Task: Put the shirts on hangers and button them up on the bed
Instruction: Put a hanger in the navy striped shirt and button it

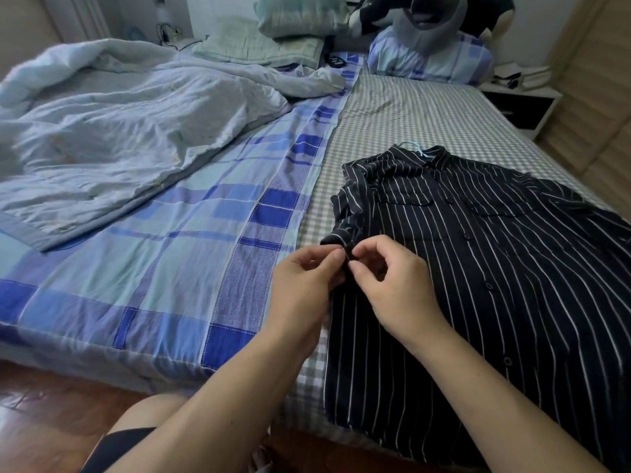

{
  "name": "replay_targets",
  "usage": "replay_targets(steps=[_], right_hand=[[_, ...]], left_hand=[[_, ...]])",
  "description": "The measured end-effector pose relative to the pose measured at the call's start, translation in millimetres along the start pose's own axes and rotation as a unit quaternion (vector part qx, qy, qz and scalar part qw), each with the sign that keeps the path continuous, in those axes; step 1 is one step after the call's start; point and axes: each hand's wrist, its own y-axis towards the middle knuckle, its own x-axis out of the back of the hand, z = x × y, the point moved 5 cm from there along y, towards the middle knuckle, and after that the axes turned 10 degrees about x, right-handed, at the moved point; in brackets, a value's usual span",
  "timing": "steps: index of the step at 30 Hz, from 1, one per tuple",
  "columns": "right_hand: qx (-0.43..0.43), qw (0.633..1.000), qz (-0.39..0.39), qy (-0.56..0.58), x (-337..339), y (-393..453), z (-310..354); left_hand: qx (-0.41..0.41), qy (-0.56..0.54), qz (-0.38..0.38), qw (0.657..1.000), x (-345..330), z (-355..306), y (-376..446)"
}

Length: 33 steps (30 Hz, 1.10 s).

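Observation:
A black shirt with thin white stripes (485,254) lies flat on the checked sheet at the right side of the bed (392,107). Its front is buttoned down the middle. A light blue hanger hook (411,146) sticks out of the collar. The shirt's left sleeve is bunched along its left edge, and its cuff (338,238) lies at my fingertips. My left hand (307,278) and my right hand (389,281) both pinch that cuff between thumb and fingers.
A crumpled pale blue duvet (119,131) covers the bed's left half, over a blue plaid sheet (191,254). Pillows (430,59) and a plush toy sit at the headboard. A white nightstand (522,104) stands at far right. Wooden floor (51,411) lies below.

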Motion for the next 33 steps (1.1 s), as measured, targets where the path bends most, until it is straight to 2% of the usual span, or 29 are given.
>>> replay_targets(steps=[3,8,11,16,19,21,23,26,28,31,33], right_hand=[[0.032,0.999,-0.013,0.003,3,3,2],[0.087,0.996,-0.005,-0.029,11,8,5],[0.121,0.991,0.012,-0.06,8,9,11],[0.112,0.989,0.024,-0.091,8,11,11],[0.096,0.989,0.046,-0.099,9,13,11],[0.075,0.989,0.061,-0.114,10,12,10],[0.081,0.984,0.054,-0.15,12,9,13],[0.101,0.975,0.004,-0.197,7,-2,23],[0.082,0.978,-0.027,-0.193,2,-7,22],[0.063,0.976,-0.049,-0.201,-2,-10,20],[0.084,0.966,-0.055,-0.236,-4,-13,24]], left_hand=[[0.058,-0.069,0.003,0.996,2,4,3],[0.047,-0.051,0.005,0.998,2,4,1],[0.006,-0.004,-0.013,1.0,4,-1,0],[-0.066,0.069,-0.041,0.995,5,-10,-5],[-0.132,0.148,-0.051,0.979,2,-17,-10],[-0.184,0.22,-0.067,0.956,-1,-21,-13],[-0.201,0.248,-0.075,0.945,-3,-21,-14],[-0.156,0.196,-0.071,0.966,-1,-13,-8],[-0.11,0.131,-0.056,0.984,-1,-7,-4],[-0.087,0.111,-0.056,0.988,-1,-2,-1],[-0.088,0.116,-0.057,0.988,-1,-1,0]])
